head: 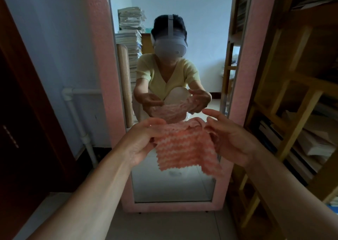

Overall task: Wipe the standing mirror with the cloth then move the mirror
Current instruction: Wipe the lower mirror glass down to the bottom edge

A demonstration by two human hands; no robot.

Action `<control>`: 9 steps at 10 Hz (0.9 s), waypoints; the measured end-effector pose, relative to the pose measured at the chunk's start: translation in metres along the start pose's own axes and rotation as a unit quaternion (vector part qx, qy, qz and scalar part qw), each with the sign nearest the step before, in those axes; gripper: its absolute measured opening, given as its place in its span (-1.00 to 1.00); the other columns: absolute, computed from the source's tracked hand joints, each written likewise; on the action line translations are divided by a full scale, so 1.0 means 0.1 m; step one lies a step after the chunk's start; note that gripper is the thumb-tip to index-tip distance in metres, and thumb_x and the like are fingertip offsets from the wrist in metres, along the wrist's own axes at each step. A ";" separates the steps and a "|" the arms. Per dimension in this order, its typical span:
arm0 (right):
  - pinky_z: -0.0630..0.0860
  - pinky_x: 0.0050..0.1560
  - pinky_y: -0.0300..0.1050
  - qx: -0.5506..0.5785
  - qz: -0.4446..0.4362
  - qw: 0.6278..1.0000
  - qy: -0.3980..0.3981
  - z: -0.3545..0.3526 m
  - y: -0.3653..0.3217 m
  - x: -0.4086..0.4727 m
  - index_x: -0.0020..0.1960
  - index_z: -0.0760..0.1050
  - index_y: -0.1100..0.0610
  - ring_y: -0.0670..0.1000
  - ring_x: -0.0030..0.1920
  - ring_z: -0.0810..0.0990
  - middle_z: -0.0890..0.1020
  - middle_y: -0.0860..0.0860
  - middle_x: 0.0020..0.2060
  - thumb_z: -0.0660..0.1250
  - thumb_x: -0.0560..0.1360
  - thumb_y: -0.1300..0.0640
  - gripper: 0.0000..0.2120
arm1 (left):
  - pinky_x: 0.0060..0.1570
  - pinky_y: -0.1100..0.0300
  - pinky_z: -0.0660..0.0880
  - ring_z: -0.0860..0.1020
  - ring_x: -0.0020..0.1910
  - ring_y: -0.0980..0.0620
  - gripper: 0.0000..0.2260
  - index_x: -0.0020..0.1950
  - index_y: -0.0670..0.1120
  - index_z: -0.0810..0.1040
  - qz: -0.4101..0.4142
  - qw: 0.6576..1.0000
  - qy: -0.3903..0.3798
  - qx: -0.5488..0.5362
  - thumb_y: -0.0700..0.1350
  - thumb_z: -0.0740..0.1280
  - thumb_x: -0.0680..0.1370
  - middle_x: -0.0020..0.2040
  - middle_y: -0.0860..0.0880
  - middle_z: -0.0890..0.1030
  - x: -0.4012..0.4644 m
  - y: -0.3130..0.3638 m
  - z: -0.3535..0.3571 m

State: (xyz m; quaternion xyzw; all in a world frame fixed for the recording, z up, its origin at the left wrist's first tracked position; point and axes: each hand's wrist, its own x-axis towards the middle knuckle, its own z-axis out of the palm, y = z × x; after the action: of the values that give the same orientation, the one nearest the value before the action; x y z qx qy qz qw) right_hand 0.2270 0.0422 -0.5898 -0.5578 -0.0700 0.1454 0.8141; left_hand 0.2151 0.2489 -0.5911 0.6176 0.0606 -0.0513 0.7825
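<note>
In the head view, a tall standing mirror (pixel 108 75) with a pink frame filled the middle of the frame, upright on the pale tiled floor (pixel 164 225), its lower edge near the bottom centre. In front of its glass, at the centre of the frame, both bare hands held up a fluffy cloth (pixel 186 148) striped in pink and white. The left hand (pixel 140 141), coming in from the lower left, had its fingers closed on the cloth's upper left edge, thumb on top. The right hand (pixel 232 139), coming in from the lower right, pinched the upper right corner between thumb and lower fingers, while its index finger stretched loosely out toward the glass. The cloth hung spread between them, its lower edge free and not touching the mirror as far as could be told. The glass reflected a crouching person in a pale yellow short-sleeved top wearing a headset, holding the same cloth, with stacks of papers behind. At the left of the frame a white pipe (pixel 73 108) ran down a light blue wall (pixel 54 38), beside a dark brown door (pixel 22 111) at the far left. At the right a wooden bookshelf (pixel 292 97) stood just beside the mirror frame, its compartments holding books and papers.
</note>
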 end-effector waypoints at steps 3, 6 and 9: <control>0.59 0.13 -0.03 -0.418 -0.102 0.901 0.058 0.01 -0.01 0.02 0.06 0.61 0.06 -0.01 0.03 0.65 0.67 0.00 0.00 0.36 0.45 0.42 -0.68 | -0.04 0.21 0.54 0.61 -0.10 0.05 -0.84 -0.13 0.02 0.68 0.196 0.848 0.051 0.489 -0.22 0.48 0.38 -0.07 -0.04 0.64 0.14 -0.06 0.04; 0.57 0.15 0.13 -0.287 -0.036 0.947 0.137 -0.05 0.04 0.07 0.08 0.58 0.20 0.13 -0.01 0.67 0.69 0.13 -0.03 0.29 0.54 -0.05 -0.68 | -0.32 0.27 0.54 0.62 -0.34 0.02 -0.97 -0.15 -0.12 0.62 0.015 0.997 0.001 0.080 -0.17 0.39 0.46 -0.37 -0.02 0.66 0.02 0.12 -0.02; 0.61 -0.35 -0.23 -0.058 0.001 0.996 0.061 0.02 0.18 -0.02 -0.10 0.53 0.15 -0.07 -0.37 0.65 0.65 0.04 -0.26 0.23 0.57 0.08 -0.82 | -0.44 0.20 0.56 0.62 -0.42 -0.01 -0.83 -0.16 -0.19 0.59 -0.126 0.979 0.012 -0.161 -0.09 0.35 0.49 -0.32 -0.12 0.65 0.10 0.03 0.11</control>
State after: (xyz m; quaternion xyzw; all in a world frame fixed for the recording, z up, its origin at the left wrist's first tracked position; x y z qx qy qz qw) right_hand 0.2213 0.0497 -0.6057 -0.6123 -0.0283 0.1073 0.7828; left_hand 0.2255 0.2384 -0.5875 0.4712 0.1551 -0.1316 0.8583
